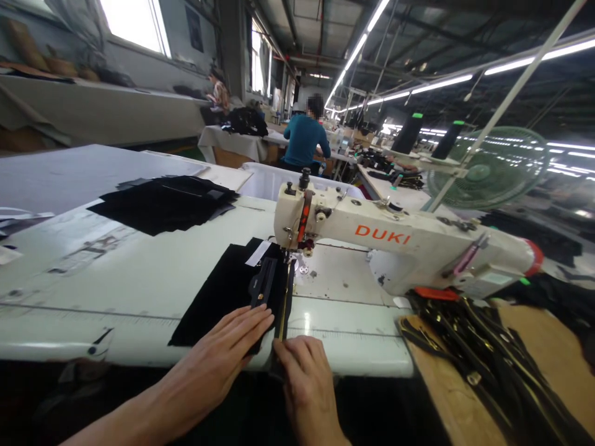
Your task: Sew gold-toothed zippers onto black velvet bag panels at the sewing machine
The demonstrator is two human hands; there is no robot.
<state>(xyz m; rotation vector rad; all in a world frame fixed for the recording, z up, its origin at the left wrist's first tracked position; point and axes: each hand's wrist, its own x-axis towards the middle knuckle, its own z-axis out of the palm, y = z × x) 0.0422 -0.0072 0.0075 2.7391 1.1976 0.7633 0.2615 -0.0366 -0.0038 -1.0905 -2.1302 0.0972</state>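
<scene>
A black fabric panel [214, 297] lies on the pale sewing table, its right edge under the needle area of the sewing machine [320, 217]. On the panel are a dark zipped pocket piece [264, 282] and a white paper strip [258, 253]. My left hand [232, 337] rests flat on the panel, fingers stretched out together near the pocket's lower end. Along the panel's right edge runs a black zipper tape [284, 303] with gold teeth. My right hand [304, 371] is closed around the lower end of that tape, thumb and fingertips pinching it.
A stack of black panels [170, 201] lies at the table's back left. Several gold-toothed zippers [493, 347] are heaped on a brown board at right. Behind the machine stand thread cones [409, 133] and a green fan [488, 167]. A person in teal [307, 139] sits farther off.
</scene>
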